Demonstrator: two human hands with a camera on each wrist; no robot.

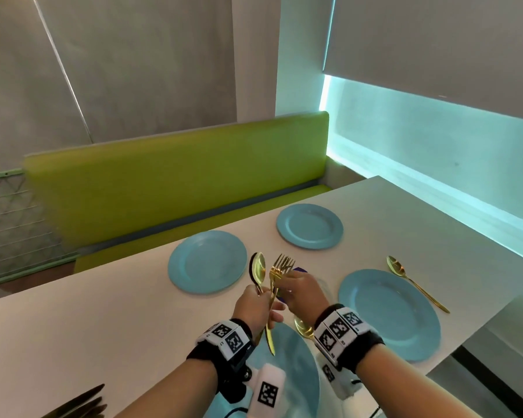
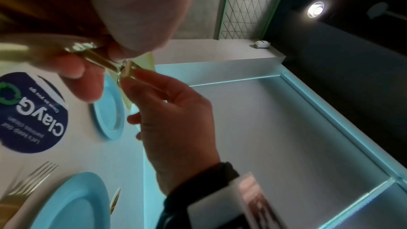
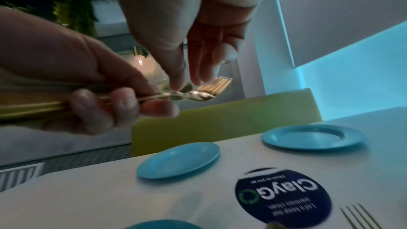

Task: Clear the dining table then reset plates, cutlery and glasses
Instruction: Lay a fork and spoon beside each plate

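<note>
Both hands meet above the white worktop (image 1: 109, 324): the left hand (image 1: 255, 307) grips a bundle of gold cutlery (image 1: 272, 279), and the right hand (image 1: 302, 294) pinches the forks' necks. Four blue plates lie on the worktop, the far-left plate (image 1: 207, 262) beside them and the right plate (image 1: 388, 313) with a gold spoon (image 1: 414, 282) just past it.

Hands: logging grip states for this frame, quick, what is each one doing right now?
Left hand: gripping a bundle of gold cutlery.
Right hand: fingertips pinching a fork in that bundle.
</note>
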